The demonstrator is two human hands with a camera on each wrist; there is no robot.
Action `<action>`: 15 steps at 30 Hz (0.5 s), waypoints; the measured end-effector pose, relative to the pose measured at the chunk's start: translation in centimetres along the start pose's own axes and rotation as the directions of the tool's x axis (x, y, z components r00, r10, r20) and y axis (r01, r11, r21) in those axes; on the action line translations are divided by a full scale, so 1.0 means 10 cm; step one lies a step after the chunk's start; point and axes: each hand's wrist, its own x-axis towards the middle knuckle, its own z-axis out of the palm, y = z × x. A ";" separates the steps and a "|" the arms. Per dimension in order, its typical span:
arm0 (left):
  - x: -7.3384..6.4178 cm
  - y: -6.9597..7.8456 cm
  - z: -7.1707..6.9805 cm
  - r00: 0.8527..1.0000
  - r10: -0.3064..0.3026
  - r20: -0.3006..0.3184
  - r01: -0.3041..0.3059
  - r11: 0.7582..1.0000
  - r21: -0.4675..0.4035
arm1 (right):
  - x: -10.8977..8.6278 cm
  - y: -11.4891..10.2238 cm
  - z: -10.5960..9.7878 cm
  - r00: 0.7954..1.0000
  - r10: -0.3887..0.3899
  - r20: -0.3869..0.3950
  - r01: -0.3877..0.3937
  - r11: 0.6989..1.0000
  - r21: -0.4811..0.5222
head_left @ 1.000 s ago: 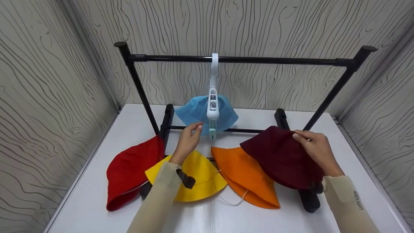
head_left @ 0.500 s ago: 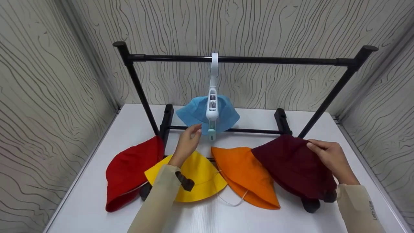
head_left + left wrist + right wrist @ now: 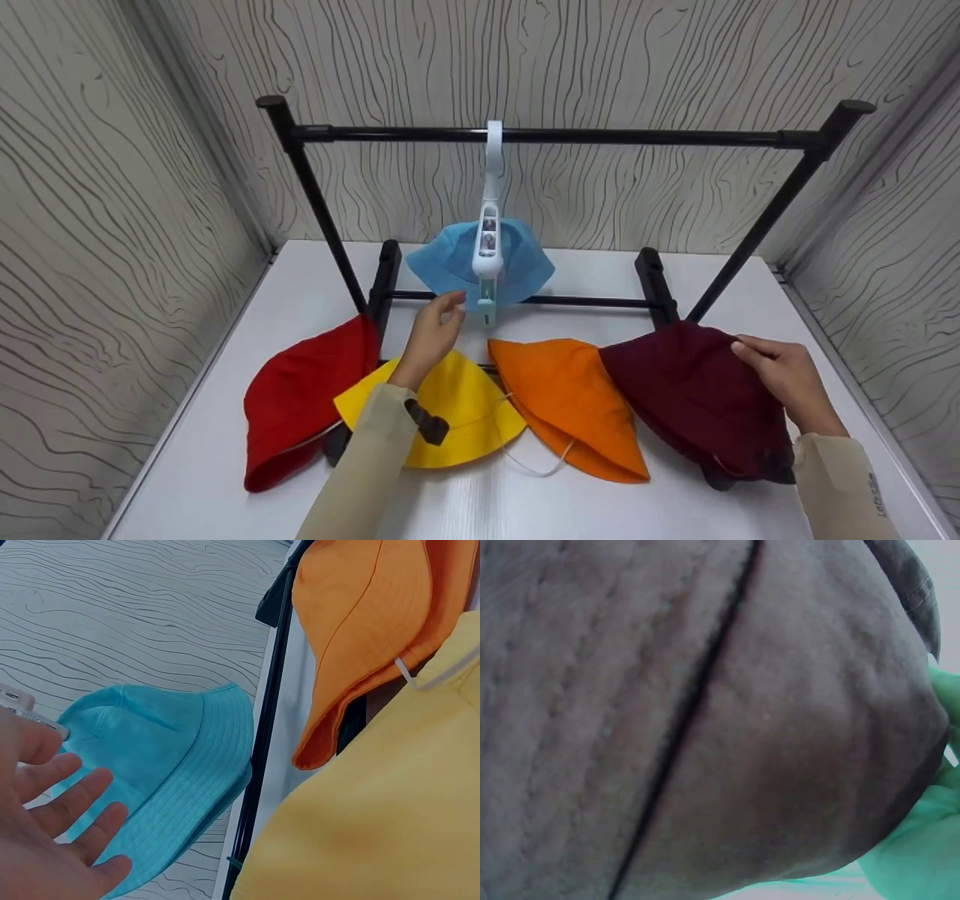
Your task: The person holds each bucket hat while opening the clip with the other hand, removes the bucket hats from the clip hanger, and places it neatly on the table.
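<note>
My right hand point(image 3: 787, 375) pinches the crown of a maroon bucket hat point(image 3: 697, 394) at the right front. In the right wrist view the same hat point(image 3: 802, 742) fills most of the picture, with the fingers at the right edge. My left hand point(image 3: 435, 330) is raised over a yellow bucket hat point(image 3: 465, 405), its fingers relaxed and holding nothing. Just beyond it are a white clip hanger point(image 3: 487, 259) and a light blue bucket hat point(image 3: 525, 262); whether the clip grips that hat I cannot tell. The left wrist view has the loose fingers point(image 3: 75, 802) in front of the blue hat point(image 3: 157, 750).
A black rack point(image 3: 637, 136) spans the white table point(image 3: 202, 472), and the hanger hooks over its top bar. A red bucket hat point(image 3: 307, 397) lies at the left; an orange one point(image 3: 577, 397) sits between the yellow and maroon hats. Patterned walls point(image 3: 600, 67) enclose the table.
My right hand has carried the maroon hat right and down toward the table beside the orange hat. The left hand has stayed nearly in place.
</note>
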 end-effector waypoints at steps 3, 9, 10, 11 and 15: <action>0.00 -0.02 0.00 1.000 -0.024 0.007 0.024 1.000 0.002 | 0.00 0.07 0.00 1.000 0.021 -0.007 -0.021 1.000 -0.004; -0.01 -0.07 -0.02 0.999 -0.036 0.016 0.036 0.999 0.003 | 0.01 0.21 0.01 0.998 0.058 0.016 -0.059 0.997 0.039; -0.01 -0.08 -0.02 0.999 -0.036 0.015 0.035 0.999 0.005 | 0.01 0.23 0.01 0.998 0.063 0.020 -0.064 0.997 0.044; -0.02 -0.09 -0.02 0.999 -0.031 0.015 0.031 0.999 0.007 | 0.01 0.25 0.02 0.998 0.067 0.021 -0.068 0.997 0.044; -0.03 -0.12 -0.02 1.000 0.012 0.018 -0.012 1.000 0.023 | 0.01 0.35 0.04 0.997 0.069 0.035 -0.070 0.997 0.031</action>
